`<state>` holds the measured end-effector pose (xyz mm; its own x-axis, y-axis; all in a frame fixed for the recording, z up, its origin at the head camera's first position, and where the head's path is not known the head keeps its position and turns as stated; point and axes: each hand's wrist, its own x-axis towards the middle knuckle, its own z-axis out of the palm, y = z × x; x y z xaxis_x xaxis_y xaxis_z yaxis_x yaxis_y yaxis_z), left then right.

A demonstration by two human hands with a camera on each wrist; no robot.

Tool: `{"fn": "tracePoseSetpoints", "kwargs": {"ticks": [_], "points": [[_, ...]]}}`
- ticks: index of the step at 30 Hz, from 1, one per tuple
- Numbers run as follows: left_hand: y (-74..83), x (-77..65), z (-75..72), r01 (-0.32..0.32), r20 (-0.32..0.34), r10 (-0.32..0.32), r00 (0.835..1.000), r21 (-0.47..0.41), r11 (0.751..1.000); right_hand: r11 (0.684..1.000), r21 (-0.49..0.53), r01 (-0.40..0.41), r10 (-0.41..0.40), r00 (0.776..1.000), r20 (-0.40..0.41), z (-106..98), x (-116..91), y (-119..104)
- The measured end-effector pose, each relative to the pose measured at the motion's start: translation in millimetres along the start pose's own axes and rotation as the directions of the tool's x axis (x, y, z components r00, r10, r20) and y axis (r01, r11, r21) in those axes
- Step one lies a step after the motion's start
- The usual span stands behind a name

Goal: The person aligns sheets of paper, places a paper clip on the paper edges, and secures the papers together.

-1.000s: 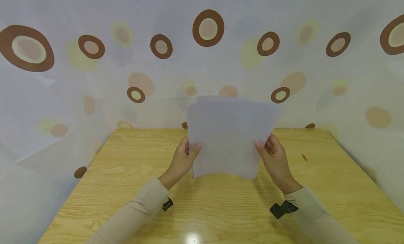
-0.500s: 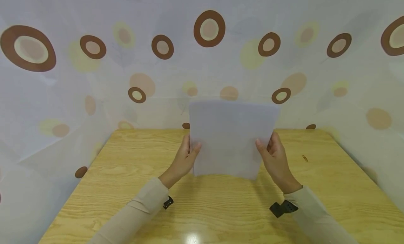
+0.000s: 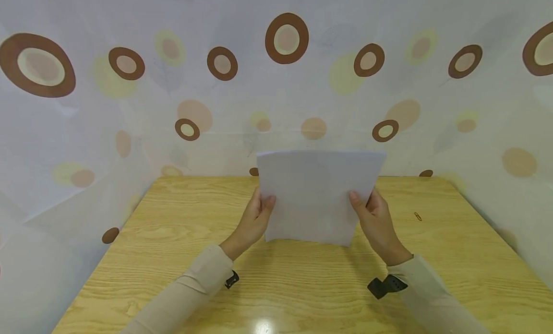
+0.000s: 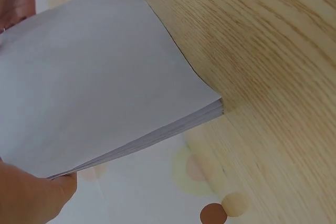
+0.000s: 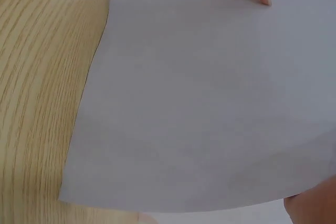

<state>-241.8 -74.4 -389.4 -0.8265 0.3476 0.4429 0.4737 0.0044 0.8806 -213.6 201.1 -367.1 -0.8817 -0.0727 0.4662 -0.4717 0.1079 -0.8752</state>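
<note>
A stack of white paper [image 3: 315, 199] stands nearly upright between my two hands, its lower edge at or just above the table. My left hand [image 3: 249, 223] pinches its left edge, thumb on the near face and fingers behind. On the opposite edge my right hand [image 3: 380, 223] does the same. The left wrist view shows several layered sheets along the side of the paper stack [image 4: 105, 77]. In the right wrist view the near sheet [image 5: 199, 98] looks blank and bows slightly. Most fingers are hidden behind the paper.
A small paper clip [image 3: 417, 216] lies on the wooden table [image 3: 194, 204] to the right of my right hand. Behind and at both sides hangs a white sheet [image 3: 242, 103] with brown and pale ovals. Each wrist wears a black strap [image 3: 387, 286].
The top edge of the stack has come lower, and its sheets, fanned out at first, now line up more evenly. Both hands keep their hold at nearly the same spots.
</note>
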Motion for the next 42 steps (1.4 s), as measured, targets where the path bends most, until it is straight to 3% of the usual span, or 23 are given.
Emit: {"fn": "tracePoseSetpoints", "kwargs": {"ticks": [6,13,22,31,38,42], "points": [[1.7,0.8,0.9,-0.023,-0.005,0.024,1.000,0.058,0.998,0.999,-0.044,-0.018,0.018,1.000,0.002,2,-1,-1],[4.4,1.9,2.4,-0.042,-0.071,0.049,0.996,0.100,0.994,0.996,-0.085,-0.020,0.017,0.999,-0.032,4,0,-6],[15.7,5.1,1.3,-0.050,-0.084,0.053,0.995,0.036,0.998,0.996,-0.081,0.045,-0.049,0.998,-0.043,4,6,-18],[5.9,-3.6,-1.9,0.057,-0.031,-0.059,0.998,-0.045,0.997,0.997,-0.036,-0.063,0.063,0.998,-0.004,0,-1,-4],[10.7,6.4,-5.0,-0.017,-0.031,0.015,0.999,-0.060,0.998,0.998,0.037,-0.044,0.044,0.999,-0.001,-1,2,-7],[15.0,9.6,-4.1,-0.018,-0.027,0.016,1.000,-0.056,0.998,0.997,0.060,-0.055,0.055,0.998,0.003,0,3,-9]]}}
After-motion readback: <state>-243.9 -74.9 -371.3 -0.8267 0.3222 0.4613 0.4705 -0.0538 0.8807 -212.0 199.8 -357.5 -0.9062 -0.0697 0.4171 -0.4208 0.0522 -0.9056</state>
